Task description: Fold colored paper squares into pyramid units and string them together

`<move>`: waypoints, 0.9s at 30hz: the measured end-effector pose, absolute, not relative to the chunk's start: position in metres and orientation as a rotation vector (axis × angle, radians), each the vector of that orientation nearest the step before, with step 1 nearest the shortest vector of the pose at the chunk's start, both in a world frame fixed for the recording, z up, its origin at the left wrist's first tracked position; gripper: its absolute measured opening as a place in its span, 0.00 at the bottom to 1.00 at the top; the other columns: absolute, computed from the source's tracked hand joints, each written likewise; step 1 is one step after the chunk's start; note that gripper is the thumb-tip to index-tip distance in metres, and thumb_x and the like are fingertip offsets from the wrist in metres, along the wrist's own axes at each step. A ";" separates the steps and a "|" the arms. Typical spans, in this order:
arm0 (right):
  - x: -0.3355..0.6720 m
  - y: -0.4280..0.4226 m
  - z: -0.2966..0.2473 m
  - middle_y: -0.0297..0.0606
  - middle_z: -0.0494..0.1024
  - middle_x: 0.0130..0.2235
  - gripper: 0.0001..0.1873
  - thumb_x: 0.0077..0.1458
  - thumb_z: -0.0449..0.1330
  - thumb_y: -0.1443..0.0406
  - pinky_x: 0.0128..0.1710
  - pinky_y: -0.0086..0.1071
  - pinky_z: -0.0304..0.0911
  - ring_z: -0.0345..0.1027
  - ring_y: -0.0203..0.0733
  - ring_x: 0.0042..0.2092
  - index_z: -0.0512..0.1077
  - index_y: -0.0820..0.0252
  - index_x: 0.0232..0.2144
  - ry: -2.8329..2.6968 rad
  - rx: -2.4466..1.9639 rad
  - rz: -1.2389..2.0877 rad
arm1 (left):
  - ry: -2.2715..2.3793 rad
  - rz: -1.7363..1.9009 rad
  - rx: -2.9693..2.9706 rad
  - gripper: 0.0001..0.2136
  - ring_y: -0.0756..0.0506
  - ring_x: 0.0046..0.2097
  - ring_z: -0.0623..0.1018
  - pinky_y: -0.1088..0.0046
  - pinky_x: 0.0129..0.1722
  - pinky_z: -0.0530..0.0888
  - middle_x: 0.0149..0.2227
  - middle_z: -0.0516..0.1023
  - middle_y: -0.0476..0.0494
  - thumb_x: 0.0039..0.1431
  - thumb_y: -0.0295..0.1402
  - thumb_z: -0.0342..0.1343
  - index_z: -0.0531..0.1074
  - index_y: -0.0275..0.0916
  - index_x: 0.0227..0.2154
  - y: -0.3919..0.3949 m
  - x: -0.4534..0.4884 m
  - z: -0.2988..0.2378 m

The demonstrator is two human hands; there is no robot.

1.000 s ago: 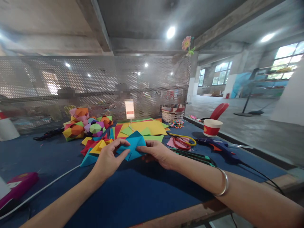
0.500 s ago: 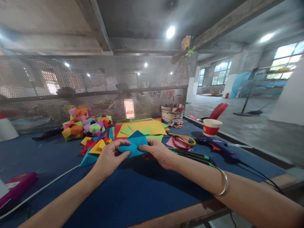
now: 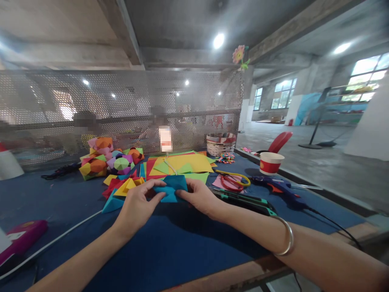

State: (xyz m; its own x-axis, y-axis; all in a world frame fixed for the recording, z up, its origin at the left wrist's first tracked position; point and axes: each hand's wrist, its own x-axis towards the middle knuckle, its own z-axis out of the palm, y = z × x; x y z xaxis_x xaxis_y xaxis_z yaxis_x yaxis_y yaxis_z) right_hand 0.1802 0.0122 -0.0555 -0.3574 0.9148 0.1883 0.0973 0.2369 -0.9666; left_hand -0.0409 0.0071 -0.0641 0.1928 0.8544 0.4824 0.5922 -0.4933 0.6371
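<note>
A folded teal paper piece (image 3: 172, 190) sits between my two hands just above the blue table cover (image 3: 170, 243). My left hand (image 3: 138, 205) pinches its left edge with thumb and fingers closed. My right hand (image 3: 199, 196) grips its right side, fingers pressed on the paper; a silver bangle (image 3: 285, 237) is on that wrist. Folded yellow, red and teal triangles (image 3: 121, 188) lie just left of the hands. A stack of flat coloured sheets (image 3: 182, 164) lies right behind the teal piece.
Coloured paper balls (image 3: 105, 159) stand at the back left, a woven basket (image 3: 221, 144) at the back. Scissors (image 3: 232, 181), a blue glue gun (image 3: 281, 188) and a red-and-white paper cup (image 3: 271, 163) lie to the right. A magenta object (image 3: 22, 237) and white cable (image 3: 60, 237) are at the left. A perforated metal screen (image 3: 121, 109) closes off the back.
Both hands have pressed the teal paper flatter and smaller; its upright point has been folded down. The hands have drawn slightly closer together.
</note>
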 end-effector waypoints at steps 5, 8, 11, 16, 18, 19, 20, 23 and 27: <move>0.180 0.011 -0.055 0.26 0.63 0.22 0.08 0.56 0.61 0.67 0.31 0.30 0.55 0.57 0.36 0.28 0.73 0.56 0.25 -1.778 -0.934 1.174 | 1.389 1.322 2.267 0.16 0.47 0.33 0.80 0.64 0.39 0.81 0.34 0.80 0.51 0.72 0.46 0.64 0.78 0.38 0.52 0.002 -0.039 -0.059; 0.180 0.011 -0.055 0.26 0.61 0.22 0.10 0.56 0.59 0.68 0.30 0.30 0.52 0.54 0.35 0.27 0.70 0.57 0.22 -1.837 -0.947 1.145 | 1.367 1.371 2.306 0.19 0.46 0.33 0.80 0.64 0.39 0.81 0.33 0.79 0.51 0.71 0.49 0.63 0.77 0.38 0.52 0.001 -0.038 -0.057; 0.180 0.010 -0.055 0.26 0.62 0.22 0.10 0.55 0.58 0.69 0.29 0.30 0.51 0.52 0.34 0.27 0.70 0.57 0.23 -1.887 -0.968 1.120 | 1.340 1.386 2.332 0.21 0.45 0.34 0.82 0.63 0.39 0.81 0.34 0.80 0.50 0.71 0.50 0.63 0.77 0.38 0.53 0.001 -0.039 -0.056; 0.181 0.011 -0.054 0.27 0.65 0.24 0.07 0.53 0.58 0.71 0.32 0.31 0.53 0.56 0.36 0.29 0.70 0.58 0.24 -1.939 -0.992 1.040 | 1.272 1.373 2.375 0.21 0.45 0.35 0.81 0.62 0.40 0.81 0.36 0.81 0.48 0.71 0.49 0.63 0.76 0.38 0.55 0.005 -0.041 -0.057; 0.182 0.012 -0.054 0.27 0.66 0.25 0.07 0.52 0.58 0.72 0.33 0.31 0.54 0.58 0.36 0.31 0.69 0.58 0.24 -1.957 -1.000 1.006 | 1.222 1.362 2.402 0.21 0.44 0.39 0.82 0.59 0.44 0.81 0.41 0.81 0.46 0.70 0.47 0.64 0.76 0.38 0.57 0.006 -0.041 -0.056; 0.182 0.012 -0.055 0.27 0.66 0.25 0.08 0.52 0.58 0.72 0.33 0.31 0.54 0.58 0.36 0.31 0.69 0.58 0.24 -1.967 -1.005 0.991 | 1.189 1.350 2.419 0.21 0.42 0.43 0.83 0.57 0.47 0.82 0.45 0.82 0.43 0.70 0.46 0.64 0.76 0.39 0.58 0.006 -0.041 -0.055; 0.182 0.012 -0.055 0.27 0.67 0.25 0.08 0.52 0.58 0.72 0.33 0.31 0.54 0.58 0.36 0.31 0.69 0.58 0.24 -1.979 -1.011 0.978 | 1.153 1.332 2.436 0.20 0.40 0.49 0.83 0.55 0.50 0.81 0.49 0.82 0.41 0.70 0.44 0.64 0.76 0.39 0.59 0.005 -0.041 -0.053; 0.183 0.013 -0.057 0.26 0.66 0.24 0.07 0.52 0.60 0.72 0.31 0.31 0.53 0.58 0.36 0.30 0.70 0.58 0.24 -2.007 -1.031 0.939 | 1.053 1.244 2.474 0.19 0.36 0.59 0.81 0.49 0.58 0.79 0.58 0.82 0.37 0.70 0.40 0.63 0.77 0.40 0.60 0.003 -0.040 -0.052; 0.183 0.014 -0.059 0.25 0.66 0.22 0.08 0.53 0.62 0.72 0.30 0.31 0.51 0.58 0.35 0.29 0.71 0.59 0.23 -2.020 -1.051 0.896 | 1.010 1.140 2.484 0.15 0.37 0.58 0.82 0.45 0.63 0.76 0.55 0.84 0.39 0.72 0.41 0.63 0.79 0.39 0.55 0.000 -0.038 -0.055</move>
State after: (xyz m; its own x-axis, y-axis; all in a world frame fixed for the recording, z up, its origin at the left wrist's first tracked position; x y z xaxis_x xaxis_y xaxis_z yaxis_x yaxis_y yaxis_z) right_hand 0.1831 0.0137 -0.0585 -0.4424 0.8613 0.2498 0.3927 0.4365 -0.8095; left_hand -0.0377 0.0004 -0.0552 0.4602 0.6719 0.5802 0.4952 -0.7367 0.4604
